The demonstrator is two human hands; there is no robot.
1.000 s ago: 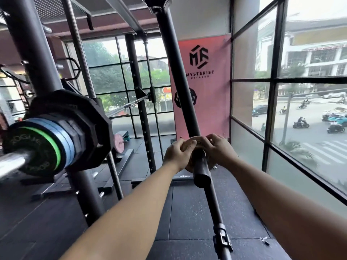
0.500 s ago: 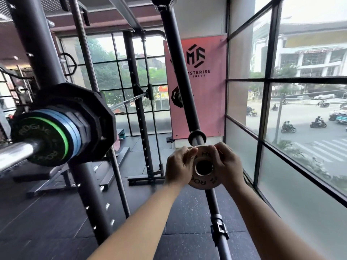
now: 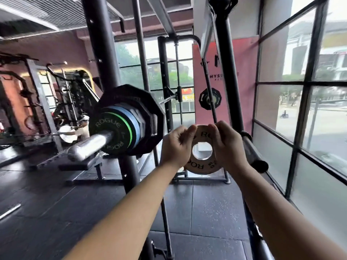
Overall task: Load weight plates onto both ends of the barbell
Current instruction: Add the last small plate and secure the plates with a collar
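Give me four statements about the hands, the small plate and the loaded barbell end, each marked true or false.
1. The left hand and the right hand both grip the small plate. True.
2. The small plate is threaded on the barbell sleeve. False: it is held in the air to the right of the sleeve, and its hole is empty.
3. The outermost plate on the sleeve, the green-ringed plate, reads ROGUE. True.
4. The green-ringed plate is the only plate on the sleeve. False: blue plates and larger black plates sit behind it.
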